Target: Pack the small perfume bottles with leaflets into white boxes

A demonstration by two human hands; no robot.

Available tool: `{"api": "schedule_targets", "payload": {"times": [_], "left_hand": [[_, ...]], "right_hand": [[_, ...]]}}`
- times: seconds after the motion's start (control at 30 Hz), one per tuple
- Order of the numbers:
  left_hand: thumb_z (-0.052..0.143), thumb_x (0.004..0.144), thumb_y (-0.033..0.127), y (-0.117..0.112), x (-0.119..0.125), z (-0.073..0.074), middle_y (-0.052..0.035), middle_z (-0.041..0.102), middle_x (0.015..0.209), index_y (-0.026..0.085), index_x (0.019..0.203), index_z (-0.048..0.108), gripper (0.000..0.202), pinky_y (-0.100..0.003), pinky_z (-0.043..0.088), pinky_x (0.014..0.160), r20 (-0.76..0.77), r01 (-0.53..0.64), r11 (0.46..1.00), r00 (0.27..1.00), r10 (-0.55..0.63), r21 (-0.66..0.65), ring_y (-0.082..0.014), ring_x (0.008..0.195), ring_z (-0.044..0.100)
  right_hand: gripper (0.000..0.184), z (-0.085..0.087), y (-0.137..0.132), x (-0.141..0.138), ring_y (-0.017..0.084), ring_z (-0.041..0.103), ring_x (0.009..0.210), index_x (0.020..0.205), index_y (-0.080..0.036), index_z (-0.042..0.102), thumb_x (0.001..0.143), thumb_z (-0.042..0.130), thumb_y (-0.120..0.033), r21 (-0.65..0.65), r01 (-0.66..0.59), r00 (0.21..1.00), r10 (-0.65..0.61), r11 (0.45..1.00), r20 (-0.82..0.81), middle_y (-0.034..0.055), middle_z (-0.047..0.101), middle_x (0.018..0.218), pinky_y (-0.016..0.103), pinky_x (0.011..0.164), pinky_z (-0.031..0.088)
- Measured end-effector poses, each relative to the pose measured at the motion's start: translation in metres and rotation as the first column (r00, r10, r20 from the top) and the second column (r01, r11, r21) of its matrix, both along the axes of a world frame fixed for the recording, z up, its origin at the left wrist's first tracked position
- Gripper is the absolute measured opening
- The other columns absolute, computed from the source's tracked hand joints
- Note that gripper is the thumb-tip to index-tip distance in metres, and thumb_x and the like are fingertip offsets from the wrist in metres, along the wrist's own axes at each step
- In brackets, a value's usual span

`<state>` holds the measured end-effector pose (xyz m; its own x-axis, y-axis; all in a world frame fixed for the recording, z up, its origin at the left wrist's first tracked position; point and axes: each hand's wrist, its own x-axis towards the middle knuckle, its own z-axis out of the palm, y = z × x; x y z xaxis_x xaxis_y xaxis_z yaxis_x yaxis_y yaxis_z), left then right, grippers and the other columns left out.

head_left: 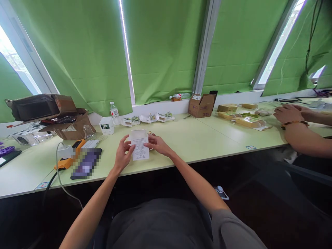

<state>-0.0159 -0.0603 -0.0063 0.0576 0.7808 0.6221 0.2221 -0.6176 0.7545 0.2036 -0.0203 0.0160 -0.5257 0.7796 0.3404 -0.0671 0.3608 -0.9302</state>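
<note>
A white printed card (140,149), covered in lines of small text with a plain flap along its top, is held upright just above the table's front. My left hand (122,154) grips its left edge, thumb at the front. On the other side, my right hand (158,145) pinches the right edge, its thumb lying over the text. A small gold-coloured item (150,133) shows just behind the card near my right fingers; what it is I cannot make out. Beyond my hands lie opened white packages (149,118) with green pieces on them.
Left are a white box (107,125), a water bottle (113,110), a phone (86,164), an orange device (63,163) with cables, and cardboard boxes (68,128). A brown carton (201,106) stands at the back. Rightward, another person's hands (292,114) are near yellow trays (249,121).
</note>
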Motion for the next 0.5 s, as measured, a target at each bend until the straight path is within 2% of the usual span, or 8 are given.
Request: {"api": "schedule_targets", "payload": {"times": [0.1, 0.27, 0.4, 0.5], "left_hand": [[0.063, 0.086, 0.039, -0.0012, 0.0005, 0.0010, -0.0064, 0.066, 0.104, 0.026, 0.140, 0.035, 0.062, -0.033, 0.057, 0.072, 0.007, 0.022, 1.000, 1.000, -0.022, -0.015, -0.0169, 0.081, 0.068], [0.063, 0.086, 0.040, -0.0030, 0.0018, 0.0020, -0.0086, 0.063, 0.112, 0.026, 0.140, 0.035, 0.062, -0.033, 0.057, 0.073, 0.036, 0.048, 0.999, 0.998, -0.048, -0.012, -0.0159, 0.081, 0.068], [0.060, 0.088, 0.039, -0.0023, 0.0023, 0.0016, -0.0090, 0.063, 0.112, 0.026, 0.140, 0.034, 0.059, -0.032, 0.057, 0.072, 0.056, 0.058, 0.998, 0.997, -0.057, -0.012, -0.0161, 0.081, 0.067], [0.062, 0.087, 0.037, -0.0018, 0.0020, 0.0010, -0.0077, 0.063, 0.110, 0.027, 0.141, 0.031, 0.063, -0.032, 0.058, 0.070, 0.041, 0.050, 0.999, 0.998, -0.050, -0.008, -0.0155, 0.079, 0.067]], "right_hand": [[0.043, 0.0024, -0.0019, 0.0000, 0.024, 0.067, 0.092, 0.097, -0.015, 0.065, 0.079, 0.066, -0.054, 0.003, 0.007, 1.000, -0.007, 1.000, -0.021, 0.0069, 0.069, 0.093, 0.039, 0.077, 0.059], [0.049, 0.0019, -0.0020, 0.0003, 0.024, 0.068, 0.089, 0.112, -0.016, 0.061, 0.076, 0.073, -0.048, -0.011, -0.015, 0.997, 0.015, 1.000, -0.071, 0.0073, 0.070, 0.094, 0.039, 0.075, 0.059], [0.049, -0.0006, 0.0000, 0.0002, 0.024, 0.067, 0.092, 0.108, -0.016, 0.064, 0.072, 0.076, -0.047, -0.010, -0.016, 1.000, 0.016, 1.000, -0.018, 0.0070, 0.070, 0.092, 0.036, 0.075, 0.059], [0.044, -0.0001, 0.0000, 0.0000, 0.023, 0.067, 0.091, 0.100, -0.016, 0.066, 0.076, 0.070, -0.052, 0.004, -0.007, 1.000, 0.007, 1.000, -0.009, 0.0068, 0.070, 0.094, 0.034, 0.073, 0.059]]}}
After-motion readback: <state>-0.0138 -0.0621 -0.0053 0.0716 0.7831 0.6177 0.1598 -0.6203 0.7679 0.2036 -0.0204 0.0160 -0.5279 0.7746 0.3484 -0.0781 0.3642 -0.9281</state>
